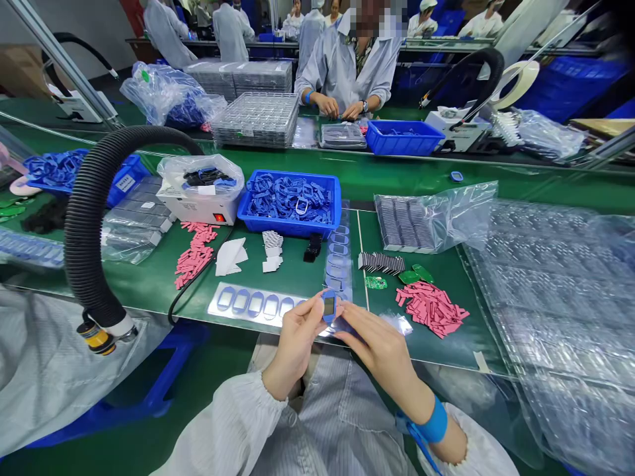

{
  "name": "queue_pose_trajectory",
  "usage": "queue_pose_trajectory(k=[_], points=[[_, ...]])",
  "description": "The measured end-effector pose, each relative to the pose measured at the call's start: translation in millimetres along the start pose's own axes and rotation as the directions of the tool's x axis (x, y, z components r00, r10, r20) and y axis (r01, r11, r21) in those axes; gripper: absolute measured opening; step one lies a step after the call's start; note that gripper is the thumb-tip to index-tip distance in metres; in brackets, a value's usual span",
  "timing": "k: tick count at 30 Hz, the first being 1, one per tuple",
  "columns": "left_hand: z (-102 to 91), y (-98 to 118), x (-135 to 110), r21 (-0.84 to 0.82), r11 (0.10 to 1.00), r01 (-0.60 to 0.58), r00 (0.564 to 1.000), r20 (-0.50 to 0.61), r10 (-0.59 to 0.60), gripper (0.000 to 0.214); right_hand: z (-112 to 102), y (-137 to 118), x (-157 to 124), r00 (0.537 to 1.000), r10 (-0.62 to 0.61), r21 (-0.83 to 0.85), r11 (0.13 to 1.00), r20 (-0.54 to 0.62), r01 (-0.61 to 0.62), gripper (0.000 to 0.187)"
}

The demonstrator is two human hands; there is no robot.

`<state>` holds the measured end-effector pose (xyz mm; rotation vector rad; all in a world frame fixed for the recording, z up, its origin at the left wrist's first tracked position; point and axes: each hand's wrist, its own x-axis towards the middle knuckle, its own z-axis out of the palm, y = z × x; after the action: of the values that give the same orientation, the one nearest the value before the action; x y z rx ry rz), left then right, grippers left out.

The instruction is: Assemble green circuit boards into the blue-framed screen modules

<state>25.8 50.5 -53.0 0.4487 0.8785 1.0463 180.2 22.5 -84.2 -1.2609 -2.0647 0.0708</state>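
My left hand (296, 336) and my right hand (373, 338) meet at the near edge of the green table (307, 274). Both pinch a small blue oval frame (329, 306) with a dark window, held upright between the fingertips. Under them lies a clear strip (251, 303) carrying several blue oval frames, and a second strip (338, 254) runs away from me. A blue wrist strap (430, 424) circles my right wrist.
A blue bin of blue frames (290, 201) stands behind. Pink strips lie in piles at the left (194, 254) and the right (432, 308). Green circuit boards (376, 282), black finned parts (381, 262), bagged trays (555, 277) and a black hose (89, 218) surround me. A person (352, 63) works opposite.
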Motion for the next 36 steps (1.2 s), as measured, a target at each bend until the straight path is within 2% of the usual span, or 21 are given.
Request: queue_pose_trajectory(k=[7,10,13,15,17,19,21,23,24,27,28,29,31,32,34,36], points=[[6.0,-1.8,-0.2,0.007,1.000,-0.005,1.000,0.010,0.005,0.039,-4.7,-8.9,-1.4,0.999,-0.007,-0.194,0.981,0.037,0.014,0.033],[5.2,-1.5,0.7,-0.016,1.000,-0.001,1.000,0.016,0.001,0.037,-1.4,-9.0,-1.6,0.998,-0.052,-0.282,0.957,0.047,0.063,0.037],[1.5,-1.2,5.0,-0.033,0.999,-0.004,1.000,0.015,0.005,0.033,1.6,-4.8,0.0,0.988,-0.141,-0.298,0.943,0.056,0.151,0.047],[-0.8,-1.2,9.4,-0.031,0.999,-0.015,1.000,0.003,0.015,0.031,1.5,-2.1,-0.3,0.980,-0.195,-0.252,0.947,0.040,0.199,0.057],[-1.3,-0.6,12.9,-0.018,0.999,-0.028,1.000,-0.012,0.027,0.032,-0.3,-1.2,-3.8,0.982,-0.188,-0.140,0.973,-0.015,0.184,0.059],[0.4,2.3,12.6,0.004,0.999,-0.038,0.999,-0.016,0.039,0.033,-2.6,-2.6,-10.3,0.994,-0.066,0.040,0.997,-0.084,0.069,0.050],[1.9,8.5,5.8,0.029,0.999,-0.045,0.999,-0.003,0.045,0.033,-3.7,-5.9,-17.7,0.981,0.150,0.266,0.957,-0.120,-0.114,0.040],[-1.8,17.9,-8.6,0.081,0.996,-0.045,0.999,0.026,0.043,0.032,-1.1,-11.4,-22.6,0.933,0.345,0.515,0.821,-0.106,-0.246,0.036],[-7.2,23.1,-18.6,0.119,0.992,-0.045,0.998,0.040,0.041,0.031,2.2,-15.5,-23.2,0.915,0.396,0.629,0.731,-0.075,-0.265,0.036],[-40.7,37.6,-56.2,0.236,0.970,-0.057,0.998,0.050,0.046,0.031,23.9,-37.9,-16.4,0.927,0.363,0.872,0.421,0.090,-0.250,0.039],[-56.9,41.3,-70.4,0.222,0.973,-0.062,0.998,0.037,0.055,0.031,35.9,-49.7,-11.3,0.930,0.319,0.915,0.292,0.183,-0.279,0.039],[-74.8,44.5,-85.0,0.185,0.981,-0.064,0.998,0.011,0.063,0.030,50.6,-63.8,-4.9,0.912,0.276,0.929,0.126,0.304,-0.348,0.039],[-113.3,48.9,-113.8,-0.032,0.998,-0.051,0.991,-0.122,0.047,0.026,88.5,-97.3,10.6,0.820,0.145,0.825,-0.230,0.554,-0.516,0.040],[-132.9,50.0,-127.4,-0.104,0.994,-0.041,0.979,-0.201,0.020,0.024,111.2,-115.5,19.0,0.722,0.077,0.678,-0.425,0.688,-0.600,0.038],[-170.9,49.8,-151.6,-0.192,0.980,-0.055,0.948,-0.318,-0.009,0.022,161.3,-150.9,35.1,0.654,-0.065,0.544,-0.497,0.753,-0.676,0.038],[-206.1,45.7,-170.9,-0.264,0.961,-0.078,0.933,-0.360,-0.023,0.020,211.5,-181.0,47.7,0.594,-0.181,0.432,-0.528,0.784,-0.731,0.041]])
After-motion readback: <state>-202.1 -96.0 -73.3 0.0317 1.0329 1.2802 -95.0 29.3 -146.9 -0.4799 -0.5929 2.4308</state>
